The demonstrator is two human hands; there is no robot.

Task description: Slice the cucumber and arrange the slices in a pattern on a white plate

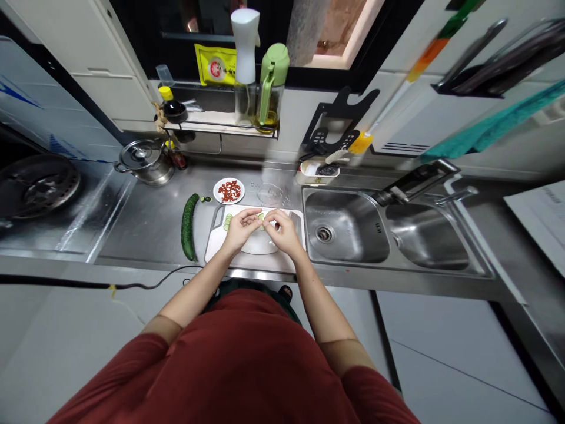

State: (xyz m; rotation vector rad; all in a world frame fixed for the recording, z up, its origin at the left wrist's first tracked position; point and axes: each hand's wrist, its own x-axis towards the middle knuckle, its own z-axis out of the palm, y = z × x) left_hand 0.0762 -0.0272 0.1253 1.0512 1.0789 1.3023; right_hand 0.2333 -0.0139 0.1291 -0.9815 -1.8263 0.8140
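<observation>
My left hand (pixel 242 229) and my right hand (pixel 283 232) meet over a white plate (pixel 258 248) that rests on the white cutting board (pixel 213 249). The fingertips of both are pinched together around a thin, pale green cucumber slice (pixel 261 217), partly hidden by the fingers. More cucumber slices (pixel 227 222) lie at the left, beside my left hand. A whole green cucumber (pixel 188 227) lies on the counter left of the board, with small cucumber ends (pixel 205 199) near its top. Behind the board stands a white plate of chopped red pieces (pixel 229 191).
A double steel sink (pixel 348 227) with a dark faucet (pixel 417 181) adjoins the board's right side. At the left stand a lidded pot (pixel 145 162) and a dark pan (pixel 37 185). Bottles line a wall shelf (pixel 216 122); a small holder (pixel 316 175) sits behind the sink.
</observation>
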